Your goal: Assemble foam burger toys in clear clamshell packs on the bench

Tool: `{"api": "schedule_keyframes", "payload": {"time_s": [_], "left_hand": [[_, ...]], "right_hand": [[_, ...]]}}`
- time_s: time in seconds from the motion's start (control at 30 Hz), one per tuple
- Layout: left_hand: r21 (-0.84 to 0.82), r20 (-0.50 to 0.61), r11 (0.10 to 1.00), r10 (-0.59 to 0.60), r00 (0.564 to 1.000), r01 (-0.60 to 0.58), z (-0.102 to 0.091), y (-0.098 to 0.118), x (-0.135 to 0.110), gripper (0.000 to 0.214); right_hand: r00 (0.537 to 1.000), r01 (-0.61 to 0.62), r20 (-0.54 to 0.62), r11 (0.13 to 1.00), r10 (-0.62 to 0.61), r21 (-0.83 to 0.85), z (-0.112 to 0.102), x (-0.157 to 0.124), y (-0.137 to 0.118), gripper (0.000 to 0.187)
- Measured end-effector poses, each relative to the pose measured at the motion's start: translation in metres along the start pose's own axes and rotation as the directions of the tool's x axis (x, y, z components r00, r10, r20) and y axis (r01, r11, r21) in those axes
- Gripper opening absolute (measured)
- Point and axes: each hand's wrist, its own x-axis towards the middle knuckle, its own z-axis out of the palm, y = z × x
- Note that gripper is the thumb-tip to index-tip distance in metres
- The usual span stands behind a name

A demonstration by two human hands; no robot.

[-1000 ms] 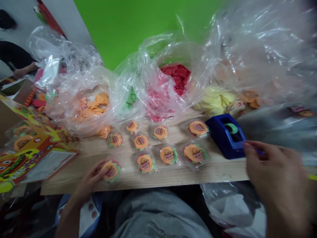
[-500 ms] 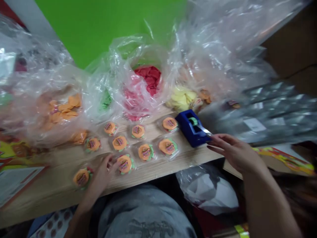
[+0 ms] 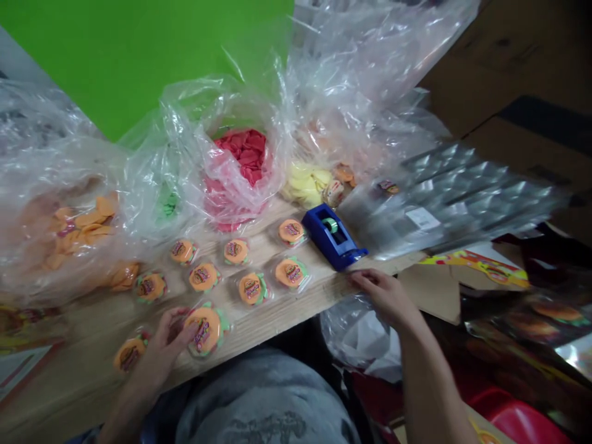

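Note:
My left hand (image 3: 169, 339) grips the edge of a clear plastic case with a burger-shaped piece (image 3: 203, 330) inside: an orange top with a printed label and green edging. It looks raised off the table. My right hand (image 3: 382, 296) is just below the front end of a blue tape dispenser (image 3: 342, 253), thumb and fingers pinched together; whatever is between them is too small to make out. More of these burger cases (image 3: 291, 271) lie in loose rows between my hands and the bags, and one (image 3: 129, 354) lies beside my left wrist.
Open clear bags along the back hold red pieces (image 3: 243, 154), orange pieces (image 3: 95, 216), green pieces (image 3: 167, 203) and yellow pieces (image 3: 308, 185). Clear plastic trays (image 3: 457, 200) are piled at right. A cardboard box (image 3: 435, 287) and a plastic bag (image 3: 361, 339) sit below the table edge.
My left hand has taken hold of a burger case and lifted it towards me. My right hand has come off the dispenser's cutter end, slightly down. The view has shifted right.

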Motion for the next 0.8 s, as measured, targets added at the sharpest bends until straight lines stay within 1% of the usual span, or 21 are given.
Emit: {"api": "schedule_keyframes", "payload": {"time_s": [0.03,0.07,0.1,0.13,0.17,0.23,0.27,0.33,0.37,0.43,0.5,0.53,0.57,0.6,0.67,0.7,0.73,0.8], "left_hand": [[-0.135,0.013,0.991,-0.019,1.000,0.020,0.003,0.006,-0.003,0.054],[-0.275,0.044,0.961,-0.016,0.999,0.028,0.007,0.013,-0.007,0.054],[-0.400,0.075,0.916,0.011,0.997,0.020,0.012,0.021,-0.010,0.053],[-0.491,0.098,0.871,0.055,0.994,0.000,0.018,0.030,-0.012,0.050],[-0.556,0.117,0.831,0.094,0.989,-0.013,0.024,0.038,-0.014,0.047],[-0.633,0.125,0.773,0.143,0.982,-0.033,0.034,0.053,-0.019,0.042],[-0.653,0.118,0.756,0.154,0.981,-0.040,0.038,0.058,-0.021,0.041],[-0.675,0.108,0.737,0.165,0.980,-0.050,0.041,0.065,-0.026,0.039],[-0.681,0.103,0.730,0.168,0.980,-0.053,0.041,0.066,-0.028,0.039],[-0.690,0.083,0.721,0.175,0.981,-0.070,0.040,0.066,-0.031,0.040],[-0.693,0.044,0.712,0.192,0.980,-0.108,0.039,0.065,-0.032,0.040],[-0.696,0.036,0.709,0.198,0.980,-0.118,0.038,0.065,-0.032,0.040],[-0.702,0.052,0.704,0.200,0.978,-0.107,0.038,0.065,-0.032,0.039],[-0.712,0.095,0.698,0.195,0.976,-0.071,0.038,0.065,-0.031,0.037],[-0.728,0.219,0.685,0.190,0.957,0.030,0.038,0.066,-0.030,0.034],[-0.729,0.267,0.681,0.195,0.944,0.065,0.039,0.065,-0.030,0.032],[-0.729,0.288,0.681,0.204,0.936,0.076,0.039,0.065,-0.029,0.030],[-0.721,0.268,0.691,0.213,0.940,0.049,0.040,0.062,-0.029,0.026]], "right_hand": [[0.998,0.011,0.062,0.999,-0.013,0.032,0.002,-0.012,-0.011,0.036],[0.992,0.031,0.124,0.997,-0.039,0.071,0.006,-0.027,-0.024,0.034],[0.981,0.058,0.175,0.991,-0.079,0.122,0.012,-0.043,-0.039,0.032],[0.966,0.102,0.211,0.970,-0.150,0.222,0.020,-0.058,-0.056,0.030],[0.944,0.128,0.255,0.944,-0.210,0.303,0.029,-0.073,-0.072,0.026],[0.898,0.179,0.311,0.903,-0.313,0.392,0.050,-0.097,-0.102,0.017],[0.869,0.209,0.333,0.882,-0.366,0.423,0.060,-0.105,-0.114,0.015],[0.836,0.269,0.336,0.858,-0.434,0.438,0.078,-0.113,-0.131,0.014],[0.831,0.300,0.325,0.855,-0.452,0.423,0.085,-0.113,-0.135,0.015],[0.844,0.344,0.289,0.870,-0.451,0.353,0.093,-0.110,-0.140,0.018],[0.867,0.350,0.260,0.891,-0.425,0.288,0.096,-0.106,-0.142,0.021],[0.872,0.330,0.278,0.903,-0.404,0.277,0.096,-0.104,-0.143,0.020],[0.864,0.299,0.325,0.911,-0.385,0.285,0.095,-0.103,-0.144,0.019],[0.841,0.263,0.390,0.914,-0.374,0.310,0.093,-0.101,-0.145,0.017],[0.780,0.209,0.501,0.910,-0.376,0.358,0.089,-0.100,-0.146,0.014],[0.763,0.208,0.519,0.906,-0.386,0.368,0.087,-0.099,-0.147,0.014],[0.760,0.225,0.516,0.905,-0.395,0.361,0.086,-0.099,-0.146,0.014],[0.781,0.272,0.485,0.913,-0.394,0.304,0.086,-0.098,-0.143,0.013]]}}
